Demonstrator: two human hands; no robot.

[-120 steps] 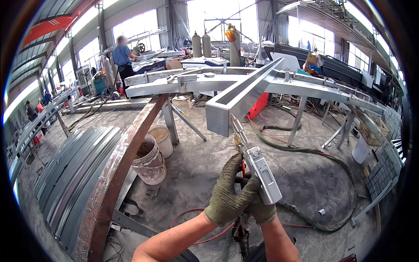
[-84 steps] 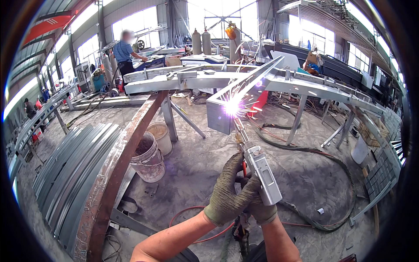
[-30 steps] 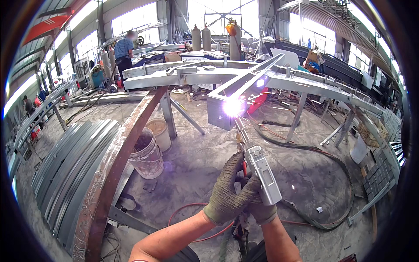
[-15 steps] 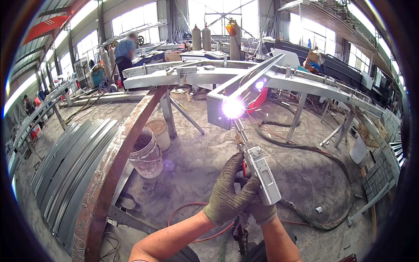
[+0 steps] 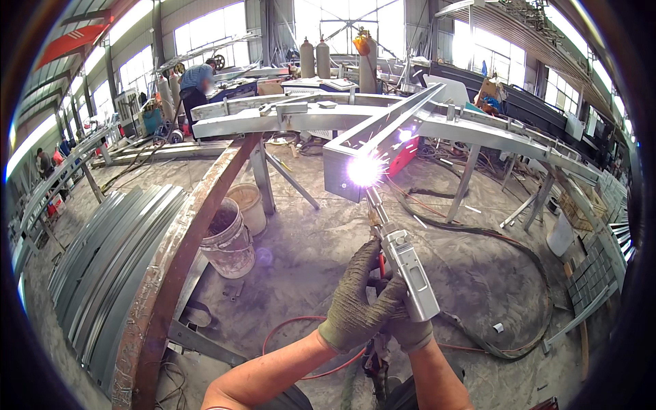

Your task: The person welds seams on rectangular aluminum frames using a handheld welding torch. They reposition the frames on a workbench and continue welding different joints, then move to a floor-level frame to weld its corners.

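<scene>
Both my hands, in dark green work gloves, are closed around a silver handheld welding gun (image 5: 412,273). My left hand (image 5: 355,297) wraps the gun's left side, fingers reaching forward. Behind it, my right hand (image 5: 408,329) grips the handle and is partly covered by the left. The nozzle (image 5: 374,203) points up and away, its tip at the near edge of a grey metal box-section beam (image 5: 339,179). A bright white-violet glare with sparks hides the exact contact spot. The beam runs away from me to a long metal frame (image 5: 321,118).
Left stands a rusty brown steel beam (image 5: 174,273) beside stacked metal strips (image 5: 113,266) and two buckets (image 5: 229,249). A dark hose (image 5: 540,287) loops across the floor at right. Gas cylinders (image 5: 322,60) stand at the back; a person in blue (image 5: 194,80) bends over at far left.
The glare stays at the beam's near end, with more sparks fanning out now. The person in blue at the back leans lower. My hands and the welding gun have barely moved.
</scene>
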